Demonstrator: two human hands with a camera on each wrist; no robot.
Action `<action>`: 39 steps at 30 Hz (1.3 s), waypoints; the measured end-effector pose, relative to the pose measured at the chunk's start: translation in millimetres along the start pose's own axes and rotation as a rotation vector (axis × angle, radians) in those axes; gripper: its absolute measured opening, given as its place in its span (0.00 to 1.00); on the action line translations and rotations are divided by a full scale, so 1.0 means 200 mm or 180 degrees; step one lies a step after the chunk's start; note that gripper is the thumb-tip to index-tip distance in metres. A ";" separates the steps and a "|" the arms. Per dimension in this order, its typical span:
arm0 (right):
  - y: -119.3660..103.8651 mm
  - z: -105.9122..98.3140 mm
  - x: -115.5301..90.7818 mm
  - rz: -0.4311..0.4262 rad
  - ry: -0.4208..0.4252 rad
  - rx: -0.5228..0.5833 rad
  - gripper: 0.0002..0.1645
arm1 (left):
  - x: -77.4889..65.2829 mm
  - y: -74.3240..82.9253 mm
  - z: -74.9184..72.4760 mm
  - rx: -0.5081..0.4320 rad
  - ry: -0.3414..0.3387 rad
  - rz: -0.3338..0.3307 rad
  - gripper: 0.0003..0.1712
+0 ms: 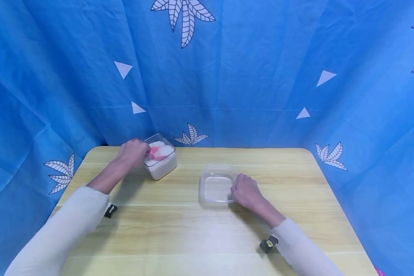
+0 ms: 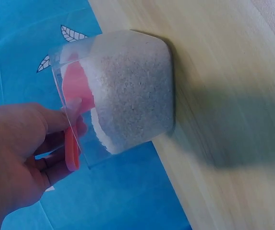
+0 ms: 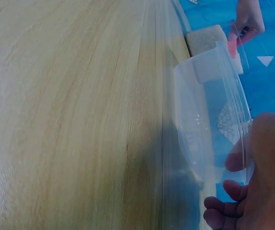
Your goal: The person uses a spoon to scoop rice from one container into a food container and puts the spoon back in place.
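My left hand (image 1: 132,153) grips the handle of a pink scoop (image 2: 77,86). The scoop's head dips into the white rice (image 2: 127,86) inside a clear square container (image 1: 163,168) at the back left of the table. In the left wrist view, my thumb and fingers are at that container's open rim, with the handle between them. A second clear plastic box (image 1: 218,187), low and open-topped with nothing in it, sits near the table's middle. My right hand (image 1: 247,191) pinches its right-hand rim between thumb and fingers.
Pale wooden table (image 1: 179,230) with rounded back corners lies under both containers. A blue curtain (image 1: 255,76) with white leaves and triangles hangs right behind the table and along both sides. Small black devices (image 1: 269,244) are strapped at both sleeves.
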State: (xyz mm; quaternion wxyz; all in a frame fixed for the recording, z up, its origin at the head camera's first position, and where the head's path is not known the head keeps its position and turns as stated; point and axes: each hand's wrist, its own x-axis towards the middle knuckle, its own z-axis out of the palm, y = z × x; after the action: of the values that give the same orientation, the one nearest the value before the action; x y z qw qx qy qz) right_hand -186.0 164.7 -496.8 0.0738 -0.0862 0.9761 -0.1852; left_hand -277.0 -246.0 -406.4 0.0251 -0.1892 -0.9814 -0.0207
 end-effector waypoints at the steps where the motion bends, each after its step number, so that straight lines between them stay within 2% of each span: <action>1: 0.00 0.00 0.00 -0.0004 0.0001 -0.0003 0.12 | 0.00 0.00 0.00 -0.0025 0.0010 -0.0005 0.05; 15: 0.00 0.00 0.00 0.0000 0.0030 0.0001 0.12 | -0.03 0.00 -0.03 -0.0372 -0.0076 -0.0256 0.10; 31: 0.00 0.00 -0.01 -0.0001 0.0071 -0.0002 0.12 | -0.08 -0.02 -0.04 -0.0536 0.0116 -0.0344 0.12; 39: -0.01 0.00 -0.01 0.0015 0.0081 -0.0037 0.14 | -0.10 -0.04 -0.04 -0.0710 0.0139 -0.0478 0.15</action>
State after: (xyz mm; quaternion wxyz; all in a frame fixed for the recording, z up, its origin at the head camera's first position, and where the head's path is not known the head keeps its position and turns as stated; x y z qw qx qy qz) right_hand -184.4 162.8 -496.5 0.0614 -0.0819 0.9782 -0.1804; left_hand -260.4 -261.4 -399.0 0.0236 -0.1164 -0.9836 -0.1356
